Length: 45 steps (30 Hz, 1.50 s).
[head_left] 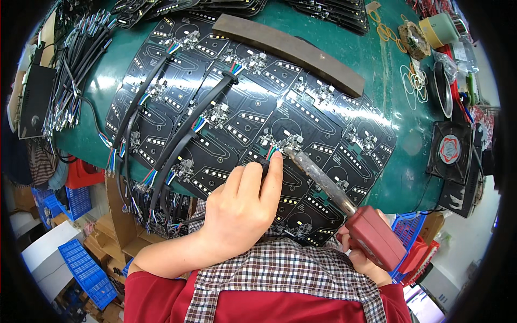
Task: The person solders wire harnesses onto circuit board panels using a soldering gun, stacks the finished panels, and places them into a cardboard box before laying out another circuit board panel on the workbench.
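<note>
My left hand (242, 207) pinches a black cable with coloured wire ends (271, 152) and presses it onto a pad of the black circuit board panel (242, 116). My right hand (362, 255) grips the red handle of a soldering iron (344, 202). Its metal tip sits at the wire ends, just right of my left fingertips. Other black cables (186, 142) are attached across the panel, running down to its lower left edge.
A dark flat bar (291, 51) lies across the panel's top on the green table (401, 145). A bundle of spare cables (75, 70) lies at the left. At the right are a small fan (449, 151), a tape roll (439, 27) and rubber bands (414, 81). Blue crates sit below.
</note>
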Motion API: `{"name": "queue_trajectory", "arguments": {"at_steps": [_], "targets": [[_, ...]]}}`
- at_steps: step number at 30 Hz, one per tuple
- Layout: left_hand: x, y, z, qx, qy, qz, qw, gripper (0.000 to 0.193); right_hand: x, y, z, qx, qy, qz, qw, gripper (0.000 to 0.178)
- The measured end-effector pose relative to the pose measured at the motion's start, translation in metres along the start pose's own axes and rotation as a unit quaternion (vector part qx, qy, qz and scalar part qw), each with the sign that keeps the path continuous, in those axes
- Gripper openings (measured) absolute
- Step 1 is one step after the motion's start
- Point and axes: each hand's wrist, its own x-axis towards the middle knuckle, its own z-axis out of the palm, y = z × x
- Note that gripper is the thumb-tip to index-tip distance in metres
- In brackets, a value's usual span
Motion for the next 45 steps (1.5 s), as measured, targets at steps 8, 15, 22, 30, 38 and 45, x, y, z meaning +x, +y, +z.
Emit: {"name": "queue_trajectory", "arguments": {"at_steps": [8,15,22,30,38,45], "targets": [[0.001,0.0,-0.002,0.005,-0.004,0.013,1.0,0.042,0.006,0.004,0.006,-0.188,0.004,-0.082,0.979,0.07],[0.004,0.005,-0.006,0.066,-0.031,0.032,0.997,0.034,0.008,-0.002,0.007,-0.206,0.016,-0.106,0.973,0.057],[0.01,0.009,-0.019,0.032,-0.058,-0.02,0.998,0.041,0.007,-0.006,0.027,0.168,0.22,-0.08,0.957,0.061],[0.01,-0.151,-0.085,0.144,0.141,-0.249,0.947,0.017,0.016,0.001,0.019,0.149,0.297,-0.084,0.94,0.051],[-0.001,-0.309,-0.112,0.033,0.179,-0.4,0.898,0.032,0.017,0.008,0.021,0.161,0.299,-0.101,0.935,0.04],[0.025,-0.382,-0.098,0.122,0.178,-0.487,0.846,0.053,0.021,0.007,0.02,0.153,0.29,-0.108,0.938,0.038]]}}
